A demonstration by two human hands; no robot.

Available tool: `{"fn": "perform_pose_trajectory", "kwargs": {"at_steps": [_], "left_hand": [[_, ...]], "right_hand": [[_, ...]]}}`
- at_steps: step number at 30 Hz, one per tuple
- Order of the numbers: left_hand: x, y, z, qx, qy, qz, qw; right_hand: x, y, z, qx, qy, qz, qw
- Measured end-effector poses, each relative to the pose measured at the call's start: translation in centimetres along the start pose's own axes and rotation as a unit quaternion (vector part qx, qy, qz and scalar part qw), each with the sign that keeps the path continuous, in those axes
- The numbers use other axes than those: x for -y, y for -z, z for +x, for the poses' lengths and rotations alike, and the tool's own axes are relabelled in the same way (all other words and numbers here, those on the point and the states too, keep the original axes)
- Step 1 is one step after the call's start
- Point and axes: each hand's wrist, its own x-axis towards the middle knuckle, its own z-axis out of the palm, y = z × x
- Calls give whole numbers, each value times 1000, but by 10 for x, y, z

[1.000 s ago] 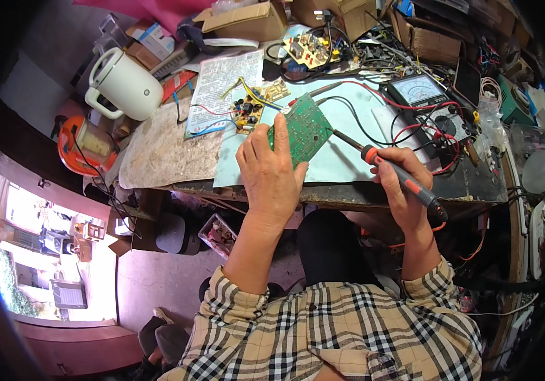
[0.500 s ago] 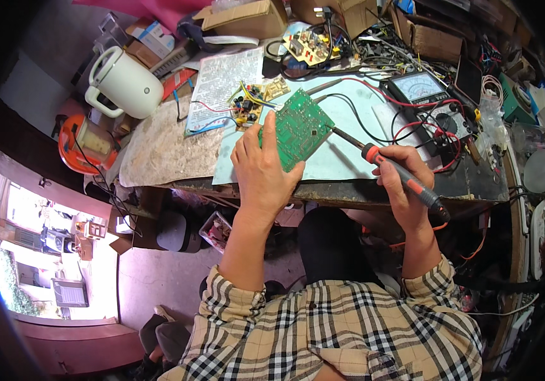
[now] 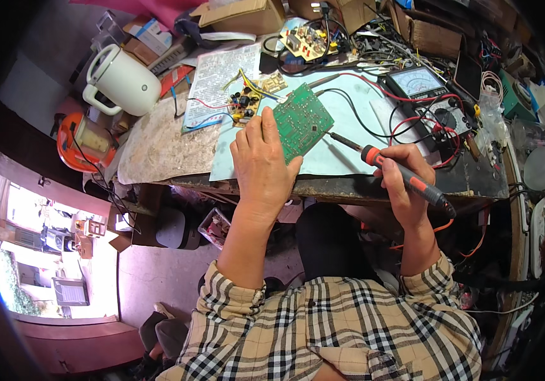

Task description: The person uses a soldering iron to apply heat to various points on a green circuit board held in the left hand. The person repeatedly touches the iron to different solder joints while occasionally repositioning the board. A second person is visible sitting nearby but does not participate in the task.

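Note:
A green circuit board [image 3: 310, 120] is held tilted over the light blue sheet [image 3: 348, 149] on the bench. My left hand [image 3: 263, 155] grips it by its left side, fingers spread over the soldered face and thumb at the lower edge. A soldering iron [image 3: 406, 181] with a dark grey and orange handle is in my right hand [image 3: 406, 174], its fingers wrapped round the grip. The iron's tip points left and ends at or just beside the board's right edge; whether it touches cannot be made out. Beyond the board sits a smaller board with components and coloured wires [image 3: 244, 105].
An analog multimeter [image 3: 418, 86] with red and black leads lies at the right. A printed sheet [image 3: 218, 79] is behind left, near a white kettle [image 3: 123, 86] and an orange container [image 3: 88, 143]. Loose parts and cables [image 3: 380, 54] heap at the back. Someone's leg [image 3: 168, 330] shows at lower left.
The iron's tip has shifted slightly down and left along the board's right side. My left hand and the board have turned a little and stay together.

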Motion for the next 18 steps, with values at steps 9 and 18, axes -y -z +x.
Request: {"fn": "perform_pose_trajectory", "kwargs": {"at_steps": [9,18], "left_hand": [[0,1,0,-2,-6,6,1000],[-3,2,0,4,2,-6,1000]], "right_hand": [[0,-1,1,5,-3,1,1000],[1,0,1,9,-17,15,1000]]}}
